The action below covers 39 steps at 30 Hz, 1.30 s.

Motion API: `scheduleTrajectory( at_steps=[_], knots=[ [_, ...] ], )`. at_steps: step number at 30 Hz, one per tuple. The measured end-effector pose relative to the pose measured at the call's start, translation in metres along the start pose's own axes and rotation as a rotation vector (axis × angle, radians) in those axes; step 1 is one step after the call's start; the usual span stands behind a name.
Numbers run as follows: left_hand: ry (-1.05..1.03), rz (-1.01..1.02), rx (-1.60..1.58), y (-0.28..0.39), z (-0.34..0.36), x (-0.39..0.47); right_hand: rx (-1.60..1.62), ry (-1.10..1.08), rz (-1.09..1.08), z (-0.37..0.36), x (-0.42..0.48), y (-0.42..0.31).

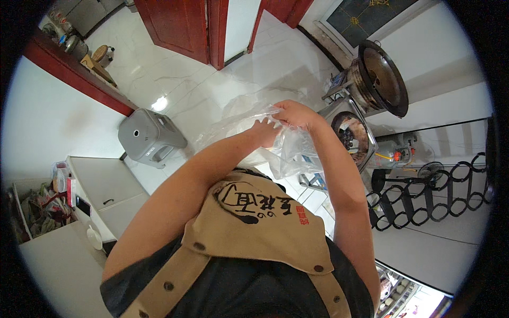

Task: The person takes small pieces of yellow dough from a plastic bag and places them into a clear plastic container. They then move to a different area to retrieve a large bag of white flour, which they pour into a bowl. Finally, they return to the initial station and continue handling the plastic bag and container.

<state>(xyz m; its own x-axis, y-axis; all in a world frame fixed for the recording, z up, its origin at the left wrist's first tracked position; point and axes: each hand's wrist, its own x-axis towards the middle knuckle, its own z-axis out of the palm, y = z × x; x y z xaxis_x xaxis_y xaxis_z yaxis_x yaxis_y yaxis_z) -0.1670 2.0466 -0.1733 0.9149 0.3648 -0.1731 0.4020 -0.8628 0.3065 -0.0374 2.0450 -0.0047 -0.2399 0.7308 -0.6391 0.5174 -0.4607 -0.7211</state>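
Note:
A large, crumpled clear plastic bag (292, 149) spreads in front of my body, above the tiled floor. My right hand (296, 114) grips a gathered edge of it between thumb and fingers. Close beside it, my left hand (265, 133) is against the plastic with its fingers bent and somewhat apart; whether they grip the film cannot be told. Something pale shows through the bag, too blurred by the film to name. My tan apron (258, 222), printed with writing, covers my chest below the bag.
A grey plastic step stool (149, 137) stands at left near a white cabinet (105, 179). On the right are a metal-framed stove (350, 139), a large round metal pan (379, 79), a gas cylinder (381, 153) and a black ring rack (425, 194). A red door (179, 30) stands ahead.

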Motion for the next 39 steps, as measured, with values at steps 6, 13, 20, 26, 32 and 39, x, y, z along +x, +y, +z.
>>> scheduleTrajectory(
  at_steps=[6, 13, 20, 26, 32, 39],
  knots=[
    [-0.403, 0.0, -0.018, 0.013, 0.029, -0.009, -0.182, 0.207, -0.08, -0.033, -0.02, 0.02],
    [-0.356, -0.371, -0.451, -0.006, 0.076, -0.033, 0.013, 0.053, -0.071, -0.006, -0.045, 0.003],
    [-0.325, -0.488, -1.583, 0.008, 0.143, -0.034, 0.017, -0.042, -0.119, 0.024, -0.046, -0.024],
    [-0.246, -0.521, -2.007, 0.003, 0.164, -0.01, -0.012, 0.065, -0.17, 0.034, -0.065, -0.044],
    [0.014, -0.301, -2.259, -0.006, 0.142, -0.004, 0.117, 0.194, -0.217, 0.035, -0.088, -0.048],
    [0.144, -0.072, -2.039, 0.012, 0.058, 0.061, 0.587, 0.249, -0.212, 0.039, -0.087, -0.066]
  ],
)
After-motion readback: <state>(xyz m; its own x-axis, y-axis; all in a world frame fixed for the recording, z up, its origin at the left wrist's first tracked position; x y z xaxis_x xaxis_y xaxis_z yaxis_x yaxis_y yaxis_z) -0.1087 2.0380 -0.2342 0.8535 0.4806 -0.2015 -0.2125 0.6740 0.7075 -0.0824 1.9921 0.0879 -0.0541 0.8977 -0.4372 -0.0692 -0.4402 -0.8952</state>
